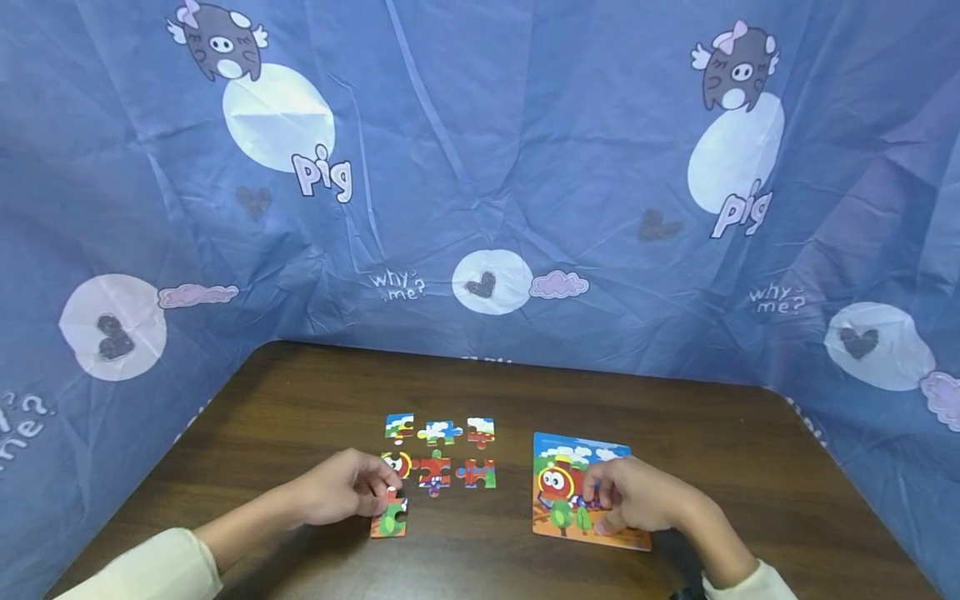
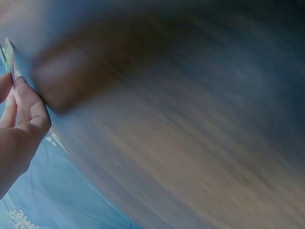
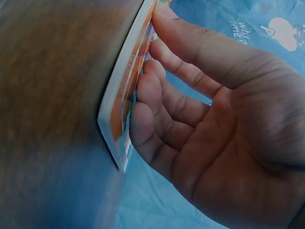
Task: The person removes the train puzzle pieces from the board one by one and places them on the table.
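At the lower left of the loose jigsaw pieces, my left hand (image 1: 337,487) pinches a puzzle piece (image 1: 392,518) between thumb and fingers. It shows green, orange and red print, and in the left wrist view it is seen nearly edge-on. My right hand (image 1: 639,497) is over the right part of a square puzzle board (image 1: 551,483) printed with a red train with big eyes. Its fingers are loosely curled, fingertips right at the printed surface, with the thumb apart from them near the lower edge. Part of the board's right side is hidden under this hand.
Two rows of puzzle pieces lie beyond the left hand, including a red middle piece (image 1: 435,472) and a blue-and-white top piece (image 1: 440,431). They rest on a dark wooden table (image 1: 517,392). A blue printed cloth (image 1: 480,167) rises behind and at both sides.
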A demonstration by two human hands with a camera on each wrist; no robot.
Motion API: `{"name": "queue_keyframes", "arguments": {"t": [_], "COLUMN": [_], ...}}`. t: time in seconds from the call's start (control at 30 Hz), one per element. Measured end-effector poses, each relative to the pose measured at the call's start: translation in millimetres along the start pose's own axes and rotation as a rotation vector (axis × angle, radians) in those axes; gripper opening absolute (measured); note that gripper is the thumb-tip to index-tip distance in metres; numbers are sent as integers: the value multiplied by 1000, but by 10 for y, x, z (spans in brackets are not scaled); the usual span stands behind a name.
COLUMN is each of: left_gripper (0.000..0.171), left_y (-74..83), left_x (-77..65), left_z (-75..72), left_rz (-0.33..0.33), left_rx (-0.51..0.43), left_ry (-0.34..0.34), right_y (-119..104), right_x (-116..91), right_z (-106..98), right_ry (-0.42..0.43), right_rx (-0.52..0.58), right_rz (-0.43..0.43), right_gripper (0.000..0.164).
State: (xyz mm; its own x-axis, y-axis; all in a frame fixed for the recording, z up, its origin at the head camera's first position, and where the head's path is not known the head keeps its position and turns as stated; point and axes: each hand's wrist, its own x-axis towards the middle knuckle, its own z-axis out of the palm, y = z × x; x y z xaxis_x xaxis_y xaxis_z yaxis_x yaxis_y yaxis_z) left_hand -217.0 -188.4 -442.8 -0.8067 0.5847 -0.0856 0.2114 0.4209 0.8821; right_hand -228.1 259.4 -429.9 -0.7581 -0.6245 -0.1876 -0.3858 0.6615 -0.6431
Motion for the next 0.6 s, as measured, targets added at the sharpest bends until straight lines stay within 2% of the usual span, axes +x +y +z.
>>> {"name": "queue_keyframes", "arguments": {"t": [0.23, 0.6], "left_gripper": [19, 19], "left_y": [-10, 35], "left_x": [-30, 19], "left_z": [-13, -23], "left_rz": [24, 50], "left_rx": [109, 231], "left_ry": [40, 49], "right_y": [-13, -18], "right_x": [-16, -14], "right_z": [1, -12], "right_ry": [16, 17], "right_rx": [-26, -59], "right_rz": [0, 49], "right_gripper": [32, 32]}}
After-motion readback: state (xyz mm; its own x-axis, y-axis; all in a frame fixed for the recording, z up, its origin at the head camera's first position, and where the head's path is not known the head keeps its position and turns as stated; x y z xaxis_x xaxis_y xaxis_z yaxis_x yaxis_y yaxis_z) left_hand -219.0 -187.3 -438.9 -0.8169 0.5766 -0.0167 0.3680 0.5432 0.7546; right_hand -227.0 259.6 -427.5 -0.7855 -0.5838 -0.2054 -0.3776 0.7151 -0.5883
